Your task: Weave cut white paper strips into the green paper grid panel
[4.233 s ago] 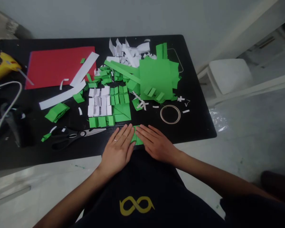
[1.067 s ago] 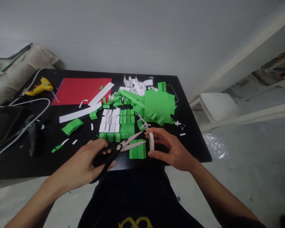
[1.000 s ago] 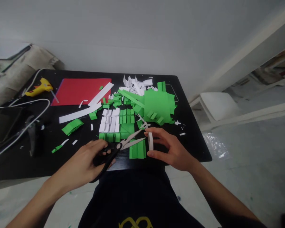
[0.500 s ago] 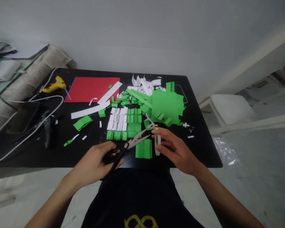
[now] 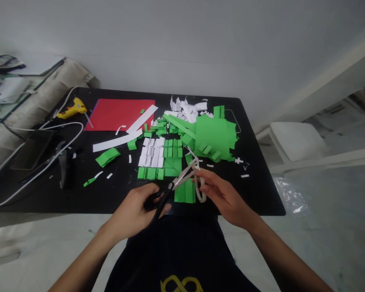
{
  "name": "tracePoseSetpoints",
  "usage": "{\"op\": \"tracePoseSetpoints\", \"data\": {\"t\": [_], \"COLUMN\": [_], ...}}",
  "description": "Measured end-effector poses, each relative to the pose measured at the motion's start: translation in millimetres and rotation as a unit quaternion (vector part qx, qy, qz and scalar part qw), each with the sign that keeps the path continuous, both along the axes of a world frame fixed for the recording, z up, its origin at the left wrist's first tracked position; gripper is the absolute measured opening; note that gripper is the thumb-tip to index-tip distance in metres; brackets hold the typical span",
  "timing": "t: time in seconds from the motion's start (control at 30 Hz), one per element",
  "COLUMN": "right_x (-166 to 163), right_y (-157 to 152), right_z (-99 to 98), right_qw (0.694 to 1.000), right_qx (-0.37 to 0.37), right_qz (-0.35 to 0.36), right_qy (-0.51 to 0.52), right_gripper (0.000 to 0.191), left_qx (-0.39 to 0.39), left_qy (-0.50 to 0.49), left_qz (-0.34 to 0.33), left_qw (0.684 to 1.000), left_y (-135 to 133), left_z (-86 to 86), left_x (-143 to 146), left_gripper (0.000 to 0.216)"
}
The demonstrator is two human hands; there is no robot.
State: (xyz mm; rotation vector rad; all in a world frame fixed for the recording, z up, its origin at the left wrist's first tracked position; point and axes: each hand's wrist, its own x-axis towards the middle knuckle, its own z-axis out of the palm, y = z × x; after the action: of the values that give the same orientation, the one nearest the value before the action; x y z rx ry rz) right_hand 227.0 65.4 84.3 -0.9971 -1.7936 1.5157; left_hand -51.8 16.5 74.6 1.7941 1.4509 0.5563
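My left hand (image 5: 136, 209) grips the black handles of a pair of scissors (image 5: 170, 187), whose blades point up and right toward a roll of tape (image 5: 200, 188). My right hand (image 5: 223, 194) pinches that tape roll and holds it on edge above the table's near edge. The blade tips meet the tape at the roll's top. Just below and behind the blades lies a folded green paper piece (image 5: 185, 192) on the black table (image 5: 115, 194).
Green paper sheets (image 5: 214, 136), small folded green and white pieces (image 5: 159, 152) and white strips (image 5: 118, 140) cover the table's middle. A red sheet (image 5: 118, 114) and a yellow glue gun (image 5: 70, 109) lie at the back left, with cables (image 5: 33, 170) at the left. A white stool (image 5: 295, 140) stands right.
Since the earliest frame my left hand picked up the scissors and my right hand the tape roll. In the last half second the blades closed in on the tape at the roll.
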Motion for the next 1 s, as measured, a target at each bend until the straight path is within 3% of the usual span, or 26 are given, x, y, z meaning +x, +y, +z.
{"op": "tracePoseSetpoints", "data": {"t": [0.13, 0.2, 0.27, 0.33, 0.47, 0.53, 0.6, 0.7, 0.83, 0.9, 1.0], "right_x": [0.1, 5.5, 15.3, 27.1, 40.3, 38.1, 32.6, 25.8, 27.3, 31.8, 39.4], "right_y": [-2.5, 1.9, 11.8, 26.1, 56.7, 68.4, 77.1, 86.1, 91.1, 89.7, 83.5], "right_z": [2.3, 3.4, 2.6, -1.4, -18.6, -29.5, -40.0, -51.0, -44.8, -31.6, -8.5], "right_qw": [1.0, 0.998, 0.987, 0.958, 0.858, 0.83, 0.817, 0.827, 0.889, 0.925, 0.955], "right_qx": [-0.002, 0.038, 0.112, 0.198, 0.326, 0.346, 0.352, 0.335, 0.253, 0.169, -0.044], "right_qz": [0.027, 0.019, -0.025, -0.093, -0.255, -0.261, -0.243, -0.219, -0.233, -0.273, -0.292], "right_qy": [-0.008, -0.042, -0.11, -0.185, -0.303, -0.351, -0.387, -0.394, -0.304, -0.205, -0.004], "right_gripper": [0.046, 0.063, 0.069, 0.053, 0.034, 0.023, 0.024, 0.027, 0.027, 0.038, 0.046], "left_qx": [-0.029, -0.03, -0.03, -0.036, -0.039, -0.033, -0.021, -0.001, 0.008, 0.007, 0.001], "left_qy": [-0.08, -0.1, -0.101, -0.096, -0.07, -0.052, -0.041, -0.028, -0.012, -0.021, -0.037], "left_qz": [0.067, 0.099, 0.124, 0.134, 0.136, 0.162, 0.21, 0.28, 0.317, 0.316, 0.306], "left_qw": [0.994, 0.99, 0.987, 0.986, 0.987, 0.985, 0.977, 0.959, 0.948, 0.949, 0.951], "left_y": [1.0, 2.1, 2.8, 2.7, 2.6, 4.2, 6.8, 10.0, 9.0, 6.8, 4.8], "left_z": [-0.6, -1.2, -2.3, -3.8, -6.0, -5.8, -4.5, -1.4, 1.1, 0.1, -3.7], "left_x": [10.9, 9.2, 3.6, -3.2, -14.1, -20.3, -29.6, -47.5, -60.7, -58.7, -53.2], "left_gripper": [0.027, 0.028, 0.029, 0.031, 0.033, 0.036, 0.04, 0.045, 0.048, 0.046, 0.044]}}
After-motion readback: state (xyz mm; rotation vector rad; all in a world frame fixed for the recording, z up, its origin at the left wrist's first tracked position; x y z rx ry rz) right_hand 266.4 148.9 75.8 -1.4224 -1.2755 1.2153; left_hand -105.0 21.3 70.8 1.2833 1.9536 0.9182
